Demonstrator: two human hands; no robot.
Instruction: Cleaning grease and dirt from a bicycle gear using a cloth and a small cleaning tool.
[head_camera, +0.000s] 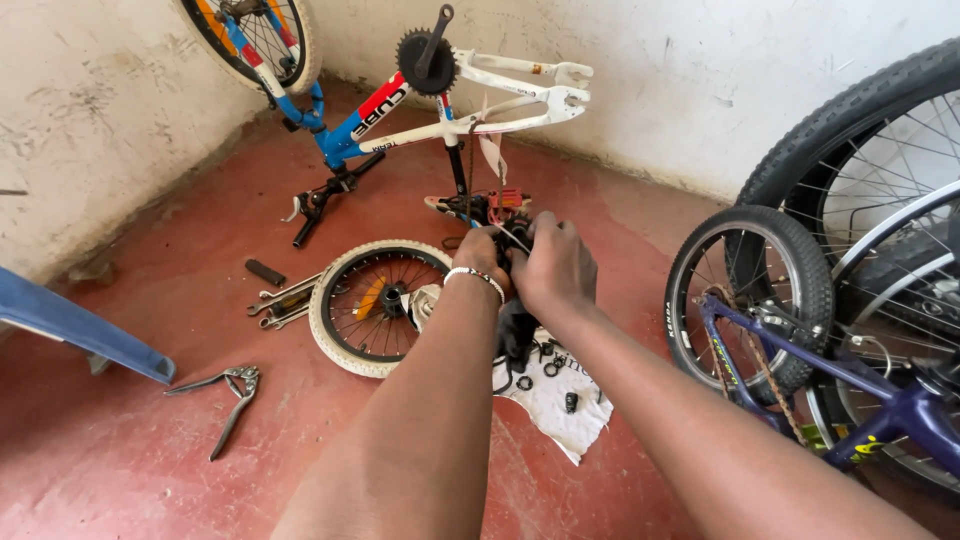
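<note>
We hold a black bike part (517, 325) up in front of us, both hands clenched on its top end. Left hand (482, 256) and right hand (556, 265) sit side by side, touching, at equal reach. The part's long axis runs near vertical: it hangs down from the hands toward the white rag (555, 405) on the red floor (150, 470). Small black pieces lie on the rag straight below. The loose wheel (372, 307) lies flat just left of the rag; pliers (228, 392) well apart, further left.
</note>
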